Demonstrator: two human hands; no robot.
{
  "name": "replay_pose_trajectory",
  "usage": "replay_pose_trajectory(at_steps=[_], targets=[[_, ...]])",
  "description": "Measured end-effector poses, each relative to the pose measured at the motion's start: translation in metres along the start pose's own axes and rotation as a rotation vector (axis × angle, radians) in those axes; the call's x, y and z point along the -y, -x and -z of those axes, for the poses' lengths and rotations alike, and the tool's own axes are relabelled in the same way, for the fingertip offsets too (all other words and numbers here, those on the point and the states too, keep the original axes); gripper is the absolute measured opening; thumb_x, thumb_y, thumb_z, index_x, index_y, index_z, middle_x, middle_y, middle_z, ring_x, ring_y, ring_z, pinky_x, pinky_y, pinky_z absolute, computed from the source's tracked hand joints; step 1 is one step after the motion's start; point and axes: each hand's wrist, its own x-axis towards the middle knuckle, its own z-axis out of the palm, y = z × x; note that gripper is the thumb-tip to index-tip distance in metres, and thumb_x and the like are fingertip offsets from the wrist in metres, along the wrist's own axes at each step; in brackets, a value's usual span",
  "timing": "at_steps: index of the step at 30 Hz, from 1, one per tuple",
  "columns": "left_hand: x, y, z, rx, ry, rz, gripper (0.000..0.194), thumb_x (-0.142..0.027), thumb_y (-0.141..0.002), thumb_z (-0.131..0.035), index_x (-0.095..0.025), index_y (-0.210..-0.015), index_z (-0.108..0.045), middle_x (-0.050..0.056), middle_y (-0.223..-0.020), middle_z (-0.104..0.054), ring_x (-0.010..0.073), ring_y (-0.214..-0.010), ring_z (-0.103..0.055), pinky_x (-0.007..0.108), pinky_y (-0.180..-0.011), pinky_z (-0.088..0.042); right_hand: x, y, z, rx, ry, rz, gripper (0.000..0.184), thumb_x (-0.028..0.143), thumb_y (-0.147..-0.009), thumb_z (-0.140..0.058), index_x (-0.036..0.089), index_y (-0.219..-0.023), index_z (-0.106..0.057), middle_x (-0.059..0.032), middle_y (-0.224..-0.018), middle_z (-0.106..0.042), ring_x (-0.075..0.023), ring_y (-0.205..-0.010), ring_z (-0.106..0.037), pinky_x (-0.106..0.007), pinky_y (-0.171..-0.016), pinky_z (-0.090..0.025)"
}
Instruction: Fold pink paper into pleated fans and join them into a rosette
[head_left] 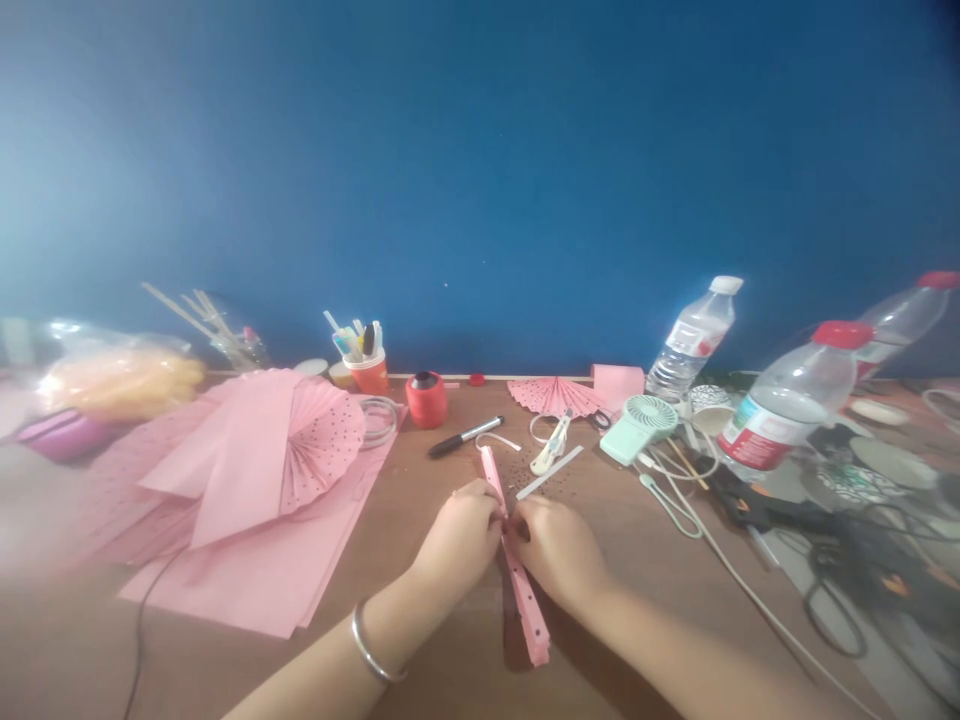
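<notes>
A long folded strip of pink dotted paper (525, 600) lies on the brown table, running from near the marker towards me. My left hand (461, 535) and my right hand (559, 550) both pinch it at its middle, fingers closed, knuckles nearly touching. A silver bangle (369, 648) sits on my left wrist. Small dark specks lie on the table just beyond my hands.
Pink paper sheets and a pleated fan (300, 450) lie left. A black marker (465, 437), red spool (427, 399), cup of pens (366, 368), white cutter (551, 445), mint hand fan (637, 425), water bottles (787, 410) and cables (840, 570) crowd the back and right.
</notes>
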Motion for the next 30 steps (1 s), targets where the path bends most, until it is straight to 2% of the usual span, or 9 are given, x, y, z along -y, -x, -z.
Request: replay_pose_trajectory(at_steps=[6, 9, 14, 19, 23, 26, 30], targets=[[-0.003, 0.003, -0.004, -0.048, -0.046, -0.033, 0.016, -0.002, -0.066, -0.043, -0.017, -0.065, -0.05, 0.003, -0.081, -0.055, 0.0155, -0.077, -0.051, 0.028, -0.074, -0.04, 0.001, 0.001, 0.001, 0.002, 0.044, 0.052, 0.014, 0.018, -0.076, -0.047, 0.019, -0.064, -0.053, -0.0002, -0.068, -0.06, -0.0125, -0.06, -0.054, -0.024, -0.052, -0.022], [0.0, 0.001, -0.003, -0.02, -0.033, -0.048, 0.014, -0.003, -0.065, -0.044, -0.017, -0.065, -0.048, 0.003, -0.082, -0.052, 0.0148, -0.078, -0.05, 0.027, -0.073, -0.039, 0.0, 0.001, 0.002, 0.014, 0.05, 0.071, 0.013, 0.02, -0.077, -0.047, 0.018, -0.065, -0.053, -0.0001, -0.069, -0.06, -0.0122, -0.06, -0.053, -0.024, -0.052, -0.022], [0.007, -0.001, 0.008, 0.106, -0.049, 0.055, 0.011, -0.01, -0.067, -0.046, -0.018, -0.06, -0.042, 0.001, -0.076, -0.049, 0.0134, -0.067, -0.048, 0.026, -0.062, -0.038, -0.002, 0.001, 0.002, 0.03, 0.057, 0.08, 0.016, 0.021, -0.078, -0.046, 0.018, -0.064, -0.052, 0.0004, -0.069, -0.059, -0.0113, -0.06, -0.052, -0.024, -0.051, -0.019], [0.006, 0.002, 0.02, 0.064, -0.086, 0.114, 0.013, -0.008, -0.069, -0.042, -0.018, -0.064, -0.047, 0.0, -0.07, -0.051, 0.0132, -0.065, -0.048, 0.025, -0.06, -0.035, -0.001, 0.001, 0.001, 0.018, 0.064, 0.074, 0.016, 0.02, -0.079, -0.045, 0.019, -0.066, -0.053, 0.0007, -0.07, -0.06, -0.0118, -0.062, -0.053, -0.024, -0.051, -0.019], [0.002, 0.004, 0.02, 0.042, -0.077, 0.197, 0.005, -0.018, -0.069, -0.052, -0.018, -0.065, -0.055, 0.0, -0.07, -0.054, 0.0139, -0.065, -0.05, 0.025, -0.059, -0.035, -0.001, 0.002, 0.002, 0.018, 0.063, 0.077, 0.016, 0.02, -0.079, -0.045, 0.019, -0.066, -0.054, 0.0004, -0.071, -0.06, -0.0124, -0.063, -0.054, -0.024, -0.052, -0.021], [0.003, 0.004, 0.015, 0.026, -0.051, 0.156, 0.004, -0.02, -0.068, -0.056, -0.018, -0.066, -0.059, 0.001, -0.074, -0.056, 0.0151, -0.069, -0.051, 0.026, -0.062, -0.036, 0.0, 0.001, 0.002, 0.028, 0.062, 0.075, 0.012, 0.02, -0.077, -0.047, 0.019, -0.067, -0.054, 0.0003, -0.073, -0.061, -0.0127, -0.065, -0.055, -0.024, -0.053, -0.022], [0.007, 0.002, 0.01, 0.029, -0.015, 0.043, 0.014, -0.011, -0.068, -0.052, -0.02, -0.066, -0.062, 0.001, -0.079, -0.057, 0.0142, -0.073, -0.052, 0.026, -0.07, -0.037, 0.0, 0.0, 0.003, 0.03, 0.052, 0.095, 0.011, 0.02, -0.076, -0.048, 0.02, -0.067, -0.054, 0.0007, -0.073, -0.061, -0.0128, -0.065, -0.055, -0.023, -0.053, -0.023]])
